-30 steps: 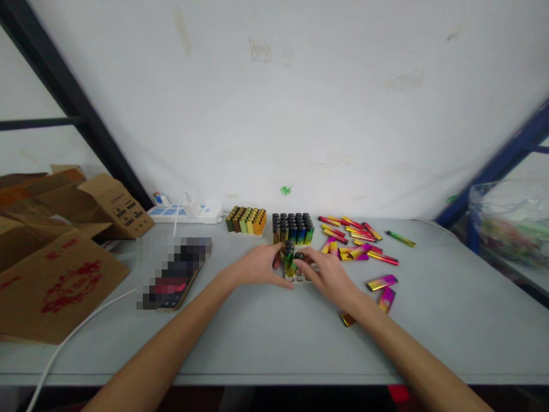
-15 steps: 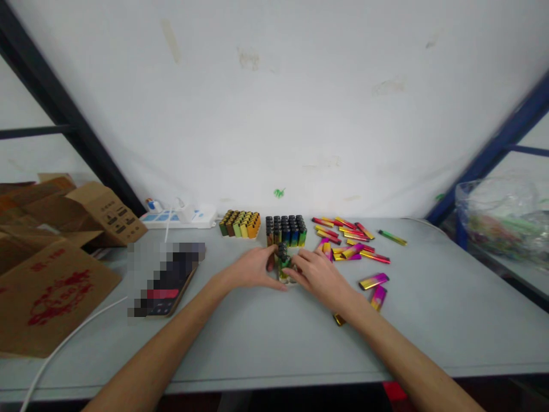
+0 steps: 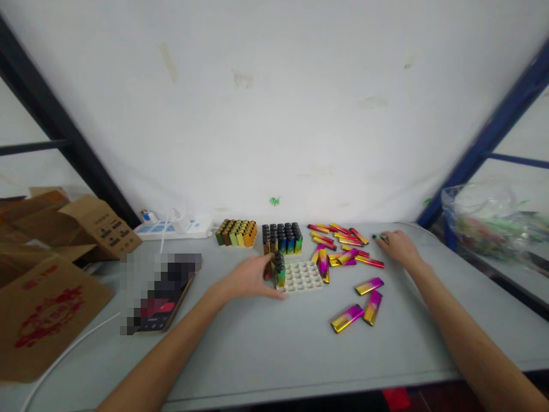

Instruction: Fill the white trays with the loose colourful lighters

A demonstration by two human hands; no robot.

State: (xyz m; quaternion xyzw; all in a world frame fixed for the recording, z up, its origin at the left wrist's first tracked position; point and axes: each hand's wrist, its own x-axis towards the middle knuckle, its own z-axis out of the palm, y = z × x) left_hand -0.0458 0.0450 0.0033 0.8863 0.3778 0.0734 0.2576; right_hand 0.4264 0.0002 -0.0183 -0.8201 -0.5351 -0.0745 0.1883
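Lying open, the left hand [image 3: 251, 278] sits just beside upright lighters [image 3: 279, 270] at the corner of a white tray [image 3: 302, 289], where a stray knuckle could topple them — the right hand [image 3: 398, 247] curls narrowly over a green lighter [image 3: 381, 238] past the loose lighters [image 3: 347, 256]

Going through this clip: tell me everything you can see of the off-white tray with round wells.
The off-white moulded tray is a flat, rectangular, plastic-looking plate with rows of round wells, most of them empty. It lies flat on the grey table, in front of a block of upright black-topped lighters. Upright green-and-gold lighters stand at its left end, close by the person's left hand. A magenta-and-gold lighter lies along its right edge.
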